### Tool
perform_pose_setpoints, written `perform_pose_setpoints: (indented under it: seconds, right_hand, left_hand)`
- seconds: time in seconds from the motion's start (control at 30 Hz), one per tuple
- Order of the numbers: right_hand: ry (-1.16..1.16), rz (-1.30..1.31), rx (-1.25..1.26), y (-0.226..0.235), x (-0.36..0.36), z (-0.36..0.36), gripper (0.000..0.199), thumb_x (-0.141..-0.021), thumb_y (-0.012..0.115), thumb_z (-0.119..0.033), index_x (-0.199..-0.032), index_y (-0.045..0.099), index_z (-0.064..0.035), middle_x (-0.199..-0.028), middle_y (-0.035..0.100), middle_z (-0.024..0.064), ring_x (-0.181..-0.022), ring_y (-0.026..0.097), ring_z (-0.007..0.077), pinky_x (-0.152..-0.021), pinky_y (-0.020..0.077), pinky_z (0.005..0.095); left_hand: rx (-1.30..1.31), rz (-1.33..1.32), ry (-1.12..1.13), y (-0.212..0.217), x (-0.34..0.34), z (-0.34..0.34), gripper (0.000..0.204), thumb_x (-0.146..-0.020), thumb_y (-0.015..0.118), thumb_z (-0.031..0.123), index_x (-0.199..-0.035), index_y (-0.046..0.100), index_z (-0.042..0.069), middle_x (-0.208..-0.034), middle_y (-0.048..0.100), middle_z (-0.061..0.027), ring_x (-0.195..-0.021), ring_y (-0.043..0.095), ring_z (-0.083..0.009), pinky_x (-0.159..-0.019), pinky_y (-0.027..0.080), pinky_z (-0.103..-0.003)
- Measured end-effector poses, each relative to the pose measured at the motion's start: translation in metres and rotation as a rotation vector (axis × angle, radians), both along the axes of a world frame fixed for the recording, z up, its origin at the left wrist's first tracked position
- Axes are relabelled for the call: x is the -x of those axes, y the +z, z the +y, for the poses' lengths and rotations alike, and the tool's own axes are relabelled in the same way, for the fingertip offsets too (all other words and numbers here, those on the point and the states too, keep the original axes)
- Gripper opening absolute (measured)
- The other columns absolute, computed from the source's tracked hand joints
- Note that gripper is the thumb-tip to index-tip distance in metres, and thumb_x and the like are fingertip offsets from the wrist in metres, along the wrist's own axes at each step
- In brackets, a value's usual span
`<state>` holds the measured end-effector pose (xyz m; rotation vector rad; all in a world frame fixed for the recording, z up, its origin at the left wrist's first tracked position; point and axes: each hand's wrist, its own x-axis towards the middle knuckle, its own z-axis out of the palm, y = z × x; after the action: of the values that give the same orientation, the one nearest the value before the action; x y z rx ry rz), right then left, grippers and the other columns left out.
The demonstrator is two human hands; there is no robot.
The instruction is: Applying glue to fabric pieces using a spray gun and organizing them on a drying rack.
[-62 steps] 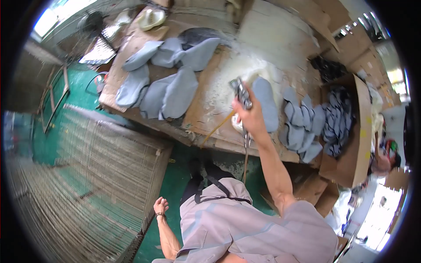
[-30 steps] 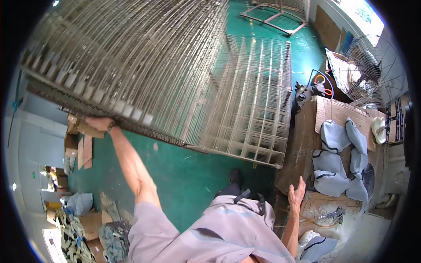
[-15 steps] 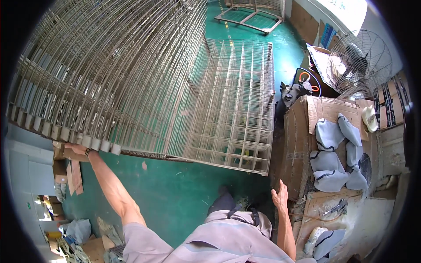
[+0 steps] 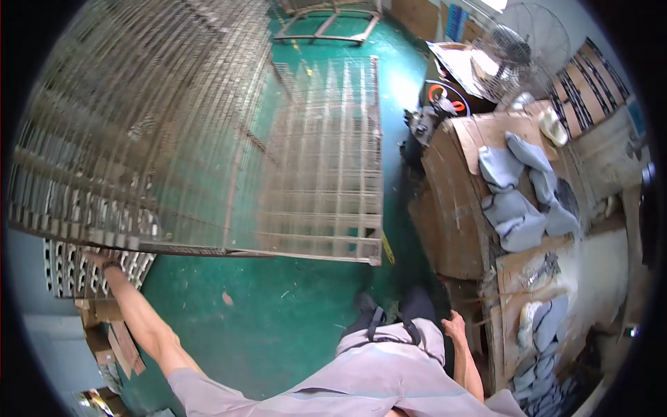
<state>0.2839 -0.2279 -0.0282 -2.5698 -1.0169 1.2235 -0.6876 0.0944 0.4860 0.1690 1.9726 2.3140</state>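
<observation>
At 10 o'clock stands a big wire rack (image 4: pixel 160 132); at 3, a tabletop (image 4: pixel 590 271); at 2, a fan (image 4: pixel 511 45). Grey cloth pieces (image 4: pixel 521 229) lie on the tabletop. The left hand (image 4: pixel 99 261), near 9, meets the rack's lower edge; whether it grasps, I cannot tell. The right hand (image 4: pixel 455 325), between 4 and 5, hangs beside the tabletop, grip slack and empty.

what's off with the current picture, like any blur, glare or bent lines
Head view: the wire rack looks smeared, probably by motion; head view: bright glare whitens the green floor near the fan; head view: fisheye distortion bows the rack's lower edge toward the left, and the corners go black.
</observation>
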Motion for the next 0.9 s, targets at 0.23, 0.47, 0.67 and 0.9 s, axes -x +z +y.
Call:
perform_pose_setpoints:
  seconds: [0.23,0.47,0.67,0.9]
  right_hand:
    - [0.134,0.113,0.025,0.025,0.032,0.079,0.068,-0.075,0.075,-0.024,-0.136,0.062,0.0041,-0.116,0.073,0.0235,-0.109,0.072,0.0321,-0.093,0.0565,0.0402]
    - [0.348,0.176,-0.07,-0.015,0.048,0.28,0.056,-0.076,0.067,-0.025,-0.125,0.067,0.0028,-0.099,0.072,0.0244,-0.097,0.071,0.0381,-0.084,0.0565,0.0431]
    - [0.175,0.378,-0.153,0.002,0.054,0.403,0.052,-0.091,0.067,-0.019,-0.138,0.061,0.0013,-0.117,0.075,0.0188,-0.109,0.072,0.0304,-0.098,0.0547,0.0397]
    - [0.064,0.371,-0.003,-0.013,0.022,0.386,0.052,-0.09,0.068,-0.018,-0.138,0.062,0.0013,-0.118,0.075,0.0193,-0.111,0.072,0.0305,-0.099,0.0549,0.0394]
  left_hand:
    - [0.527,0.885,-0.074,-0.278,-0.115,-0.052,0.05,-0.104,0.045,0.051,-0.092,0.058,0.004,-0.095,0.057,-0.0088,-0.078,0.053,-0.0244,-0.07,0.045,-0.041]
    - [0.745,0.025,-0.945,-0.502,-0.484,-0.026,0.055,-0.088,0.077,0.011,-0.14,0.058,0.003,-0.128,0.067,-0.0135,-0.119,0.065,-0.025,-0.102,0.052,-0.038]
    - [1.027,0.535,-1.282,-0.563,-0.54,0.149,0.095,-0.086,0.081,0.021,-0.163,0.025,0.006,-0.153,0.044,-0.0252,-0.142,0.044,-0.0408,-0.119,0.037,-0.047]
    - [1.264,0.225,-1.222,-0.621,-0.547,0.215,0.104,-0.085,0.083,0.025,-0.162,0.015,0.008,-0.121,0.062,-0.0143,-0.111,0.063,-0.0328,-0.101,0.049,-0.047]
